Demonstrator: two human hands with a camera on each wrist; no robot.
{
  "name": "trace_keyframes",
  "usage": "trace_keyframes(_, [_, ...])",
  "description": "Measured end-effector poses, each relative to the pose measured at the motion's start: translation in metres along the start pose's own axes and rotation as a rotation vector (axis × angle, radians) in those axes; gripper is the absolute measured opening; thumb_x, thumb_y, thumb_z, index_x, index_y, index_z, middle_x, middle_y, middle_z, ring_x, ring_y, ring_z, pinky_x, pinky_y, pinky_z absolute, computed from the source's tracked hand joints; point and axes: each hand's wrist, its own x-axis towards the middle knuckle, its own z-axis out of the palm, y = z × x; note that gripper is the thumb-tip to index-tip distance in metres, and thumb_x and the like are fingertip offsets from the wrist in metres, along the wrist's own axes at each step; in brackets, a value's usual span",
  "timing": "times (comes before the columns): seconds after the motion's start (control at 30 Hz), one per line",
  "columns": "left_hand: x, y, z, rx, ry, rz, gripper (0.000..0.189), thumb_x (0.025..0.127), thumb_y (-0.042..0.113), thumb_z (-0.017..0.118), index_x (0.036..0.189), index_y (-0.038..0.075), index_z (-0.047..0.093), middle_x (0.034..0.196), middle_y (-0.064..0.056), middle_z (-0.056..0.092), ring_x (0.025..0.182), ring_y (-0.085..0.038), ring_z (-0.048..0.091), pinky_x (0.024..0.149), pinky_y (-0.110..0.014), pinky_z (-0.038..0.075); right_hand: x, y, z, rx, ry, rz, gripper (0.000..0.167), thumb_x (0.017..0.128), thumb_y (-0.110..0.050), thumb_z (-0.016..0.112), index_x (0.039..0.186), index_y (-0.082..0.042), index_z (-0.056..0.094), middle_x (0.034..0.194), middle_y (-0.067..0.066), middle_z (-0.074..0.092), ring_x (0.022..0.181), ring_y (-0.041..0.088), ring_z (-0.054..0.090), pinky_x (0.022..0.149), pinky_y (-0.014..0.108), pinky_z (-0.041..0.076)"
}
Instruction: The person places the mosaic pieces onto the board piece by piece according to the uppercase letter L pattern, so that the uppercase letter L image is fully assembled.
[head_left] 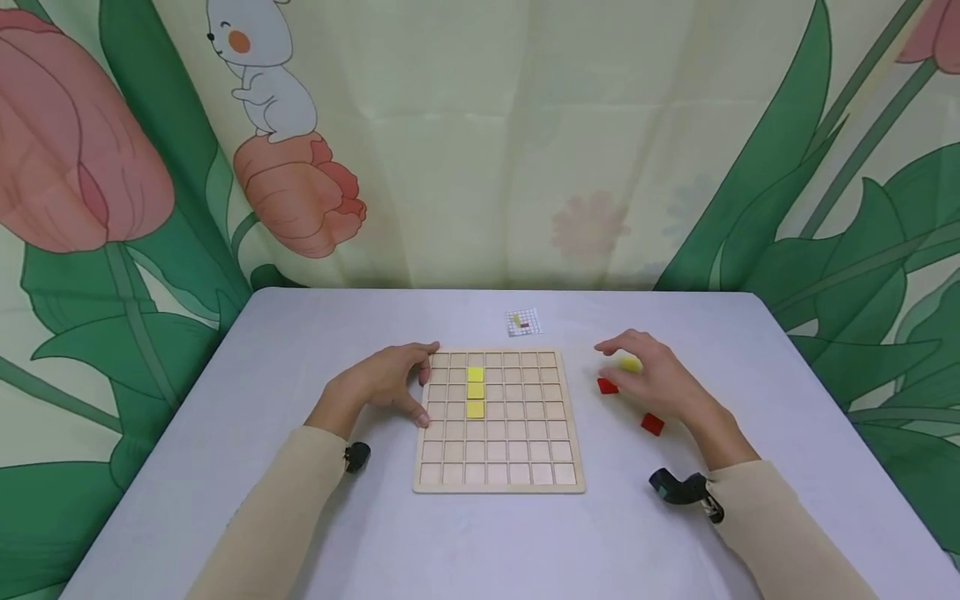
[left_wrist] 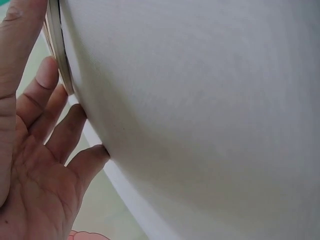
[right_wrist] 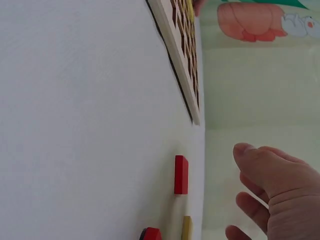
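A square wooden grid board [head_left: 497,489] lies on the table, with three yellow square tiles [head_left: 476,391] lined up in one column of its upper left part. My left hand [head_left: 384,379] rests at the board's left edge, index finger at the far corner and thumb lower down; its fingers are spread in the left wrist view. To the board's right, my right hand [head_left: 663,382] is above the loose tiles, thumb and fingers apart and nothing between them. Under it are a red tile [head_left: 608,387] and a yellow tile [head_left: 630,364]; another red tile [head_left: 652,424] lies nearer the wrist.
A small printed card [head_left: 522,322] with a coloured grid pattern lies behind the board. The white-covered table [head_left: 495,550] ends at a curtain [head_left: 465,167] printed with flowers and a rabbit. Black wrist cameras [head_left: 678,487] sit at both cuffs.
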Motion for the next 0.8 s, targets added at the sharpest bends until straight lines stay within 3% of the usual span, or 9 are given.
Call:
trace_keyframes(0.2, [-0.001,0.0,0.001,0.004,0.013,0.003,0.061,0.053,0.04,0.102,0.088,0.016,0.059,0.167,-0.003,0.034,0.153,-0.029,0.033,0.117,-0.041,0.037,-0.007,0.007,-0.001,-0.04,-0.029,0.07,0.036,0.095,-0.009,0.071,0.13,-0.009,0.067,0.126,0.008,0.065,0.125,0.034,0.054,0.105,0.061,0.046])
trace_keyframes(0.53, [0.0,-0.002,0.003,-0.002,0.01,-0.004,0.062,0.052,0.041,0.102,0.088,0.016,0.058,0.167,-0.003,0.033,0.154,-0.029,0.032,0.118,-0.043,0.037,-0.01,0.022,-0.002,-0.039,-0.021,0.069,0.035,0.092,-0.01,0.076,0.126,-0.008,0.068,0.125,0.011,0.062,0.121,0.035,0.056,0.104,0.062,0.046])
trace_keyframes(0.8, [-0.001,-0.002,0.002,0.001,0.01,0.001,0.062,0.053,0.041,0.101,0.088,0.015,0.058,0.168,-0.005,0.031,0.155,-0.03,0.029,0.121,-0.044,0.034,-0.011,0.03,-0.004,-0.099,-0.08,0.142,0.041,0.095,-0.017,0.073,0.133,-0.008,0.063,0.136,0.018,0.059,0.132,0.042,0.048,0.11,0.066,0.037])
